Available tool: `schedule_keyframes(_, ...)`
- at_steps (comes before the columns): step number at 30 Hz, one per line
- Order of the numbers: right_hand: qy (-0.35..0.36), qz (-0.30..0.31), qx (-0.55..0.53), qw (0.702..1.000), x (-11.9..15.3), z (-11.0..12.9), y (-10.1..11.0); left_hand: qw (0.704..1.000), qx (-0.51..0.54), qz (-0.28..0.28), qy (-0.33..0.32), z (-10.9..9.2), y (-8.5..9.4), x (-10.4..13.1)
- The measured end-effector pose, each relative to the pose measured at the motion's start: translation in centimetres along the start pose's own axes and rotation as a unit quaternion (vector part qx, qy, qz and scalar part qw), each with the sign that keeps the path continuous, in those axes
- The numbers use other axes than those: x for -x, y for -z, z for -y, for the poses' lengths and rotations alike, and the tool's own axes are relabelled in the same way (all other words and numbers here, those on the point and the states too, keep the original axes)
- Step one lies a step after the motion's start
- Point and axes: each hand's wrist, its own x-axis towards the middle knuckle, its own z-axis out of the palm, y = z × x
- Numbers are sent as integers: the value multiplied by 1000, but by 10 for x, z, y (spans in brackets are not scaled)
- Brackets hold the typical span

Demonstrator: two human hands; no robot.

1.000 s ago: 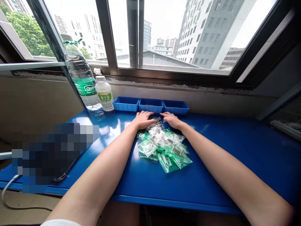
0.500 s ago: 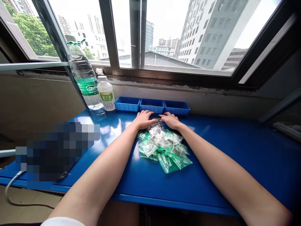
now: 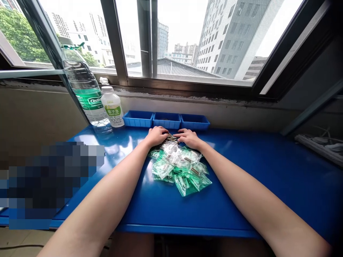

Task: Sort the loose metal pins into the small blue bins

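Note:
A small heap of thin metal pieces, which look like screws [image 3: 172,137], lies between my two hands on the blue table [image 3: 166,210]. My left hand [image 3: 157,135] rests at the heap's left side, palm down, fingers bent loosely around its edge. From the right, my right hand [image 3: 189,137] reaches in with its fingers stretched out and fingertips at the metal pieces. Neither hand grips anything that I can see. Directly on the near side of the heap is a pile of clear and green plastic bags [image 3: 180,167], some with small metal parts inside.
Three blue bins [image 3: 166,121] stand in a row behind my hands, against the wall. Left of them are a coconut water bottle [image 3: 113,109] and a large water bottle [image 3: 87,94]. A blurred-out dark object [image 3: 48,182] covers the table's left end. A window is above.
The view has turned slightly right. My right hand's fingers have stretched out toward the metal pieces, which now sit in a tighter heap. The left hand stays at their left side.

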Motion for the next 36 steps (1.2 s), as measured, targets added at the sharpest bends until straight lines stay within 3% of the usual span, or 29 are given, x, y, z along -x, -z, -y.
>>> schedule_keyframes(10, 68, -97, -113, 987, -4, -11, -11, 1000, 16, -7, -11, 0, 1, 1)
schedule_keyframes(15, 79, -104, -127, 983, -5, -11, -9, 1000, 21, -5, -15, 0, 2, 1)
schedule_keyframes(20, 47, -108, -117, 986, -4, -9, -6, 1000, 21, 2, -17, 2, 2, 1)
schedule_keyframes(24, -6, -137, -172, 975, -6, -10, -5, 1000, 12, 0, -11, 3, 0, 1)
schedule_keyframes(28, -46, -199, -339, 919, -9, -14, 3, 1000, 16, 11, -13, 3, 2, 1)
schedule_keyframes(33, -121, -282, -549, 777, -1, -26, 22, 1000, 19, 10, -18, 4, 2, 2)
schedule_keyframes(36, -156, -292, -603, 725, 4, -34, 28, 1000, 18, 9, -18, 4, 1, 1)
